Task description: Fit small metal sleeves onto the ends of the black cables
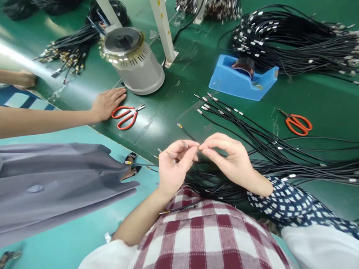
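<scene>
Both my hands meet over the near edge of the green table. My left hand [176, 162] is closed in a pinch on a thin black cable [188, 133], whose metal-tipped end points up and left. Small pieces of tape seem to sit on its fingers. My right hand [233, 157] pinches at the same spot, fingertips almost touching the left ones; the tiny part between them is too small to make out. Under and beside my hands lies a bundle of black cables [258, 140] with white tags, running to the right; some hang over my checked apron [203, 237].
A blue tape dispenser [233, 81] stands beyond my hands, with orange-handled scissors [298, 124] at right. Red-handled cutters [126, 116] lie by another person's hand [108, 104]. A grey round device [140, 68], white posts [163, 27] and a coiled cable bundle [283, 40] stand farther back.
</scene>
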Tool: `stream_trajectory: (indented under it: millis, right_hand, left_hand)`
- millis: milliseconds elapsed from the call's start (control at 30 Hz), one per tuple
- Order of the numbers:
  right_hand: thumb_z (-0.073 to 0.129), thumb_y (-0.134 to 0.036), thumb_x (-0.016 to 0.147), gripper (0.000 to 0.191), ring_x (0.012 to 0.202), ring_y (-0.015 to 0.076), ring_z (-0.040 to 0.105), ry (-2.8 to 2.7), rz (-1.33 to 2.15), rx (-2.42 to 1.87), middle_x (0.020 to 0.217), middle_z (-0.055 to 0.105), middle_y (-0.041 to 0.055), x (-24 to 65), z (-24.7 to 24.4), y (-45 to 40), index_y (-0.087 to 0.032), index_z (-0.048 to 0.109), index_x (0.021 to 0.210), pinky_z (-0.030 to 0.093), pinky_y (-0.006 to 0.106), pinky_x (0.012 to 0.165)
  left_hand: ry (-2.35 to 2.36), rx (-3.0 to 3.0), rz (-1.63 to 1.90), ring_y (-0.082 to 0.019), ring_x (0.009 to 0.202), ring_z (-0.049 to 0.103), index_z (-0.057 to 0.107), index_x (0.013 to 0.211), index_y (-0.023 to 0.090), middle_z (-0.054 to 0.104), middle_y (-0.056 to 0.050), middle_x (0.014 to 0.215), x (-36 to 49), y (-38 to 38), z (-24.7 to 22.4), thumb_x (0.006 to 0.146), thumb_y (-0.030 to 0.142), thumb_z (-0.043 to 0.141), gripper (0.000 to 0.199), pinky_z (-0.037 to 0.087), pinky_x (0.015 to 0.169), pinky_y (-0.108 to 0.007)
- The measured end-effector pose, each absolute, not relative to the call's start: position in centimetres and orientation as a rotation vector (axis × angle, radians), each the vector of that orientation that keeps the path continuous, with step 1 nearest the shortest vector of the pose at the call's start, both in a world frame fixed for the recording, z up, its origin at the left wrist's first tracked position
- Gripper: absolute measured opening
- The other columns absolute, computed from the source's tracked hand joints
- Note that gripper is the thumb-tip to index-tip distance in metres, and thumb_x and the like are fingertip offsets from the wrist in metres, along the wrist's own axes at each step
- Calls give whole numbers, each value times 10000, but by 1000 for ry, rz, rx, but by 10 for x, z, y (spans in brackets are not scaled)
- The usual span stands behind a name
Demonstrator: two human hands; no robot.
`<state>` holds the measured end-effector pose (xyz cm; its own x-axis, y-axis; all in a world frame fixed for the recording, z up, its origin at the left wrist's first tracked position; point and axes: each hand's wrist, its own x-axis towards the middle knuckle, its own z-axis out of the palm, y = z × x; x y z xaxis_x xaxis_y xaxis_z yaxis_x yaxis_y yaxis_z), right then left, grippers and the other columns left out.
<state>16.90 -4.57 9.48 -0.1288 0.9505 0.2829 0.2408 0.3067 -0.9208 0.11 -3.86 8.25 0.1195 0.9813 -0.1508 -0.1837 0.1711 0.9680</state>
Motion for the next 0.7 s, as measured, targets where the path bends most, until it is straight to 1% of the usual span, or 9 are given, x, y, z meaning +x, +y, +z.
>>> stream_trajectory:
  millis: [100,200,333,400,533,633,700]
  right_hand:
    - [658,-231,901,85,790,155,648,-1497,1085,-1198,847,717,28,169,94,-43,-204,718,848,507,297,719]
    - [691,-281,872,108,742,146,631,-1361,1198,-1265,804,708,22,168,93,-42,-193,724,820,488,282,672]
    - [742,-339,827,155,640,124,629,-1154,1366,-1223,798,707,18,163,90,-42,-184,735,832,516,273,624]
    - [749,-350,818,166,620,121,635,-1104,1408,-1192,811,714,22,161,90,-44,-185,743,840,531,275,618]
    - [729,-305,830,128,663,130,657,-1190,1317,-1191,832,724,28,159,90,-45,-196,770,884,527,278,632]
    - [750,-247,807,86,695,133,663,-1299,1125,-1252,816,747,26,159,88,-45,-200,776,874,498,264,617]
    - [736,-220,818,62,673,126,650,-1380,959,-1278,804,756,27,160,86,-44,-198,773,861,482,258,590]
  left_hand:
    - [1061,994,1104,-45,473,491,725,875,160,618,12,613,1,-40,82,844,303,745,148,365,420,-137]
    - [1038,1011,1103,-45,496,514,718,871,165,623,15,631,1,-41,81,858,279,733,116,394,452,-137]
    - [1028,1022,1084,-46,518,531,722,878,169,629,17,639,1,-41,80,866,269,726,100,417,486,-139]
    - [1047,1015,1084,-49,508,528,725,875,164,629,15,631,2,-41,80,857,280,736,118,419,482,-146]
    - [1079,996,1128,-49,488,510,738,865,162,636,11,632,2,-40,79,827,286,766,132,398,454,-153]
    - [1091,1031,1125,-41,465,473,761,881,158,634,7,628,1,-41,79,837,294,755,143,362,432,-158]
    - [1095,1065,1090,-36,450,442,771,951,157,629,7,627,1,-44,80,863,309,725,181,349,427,-166]
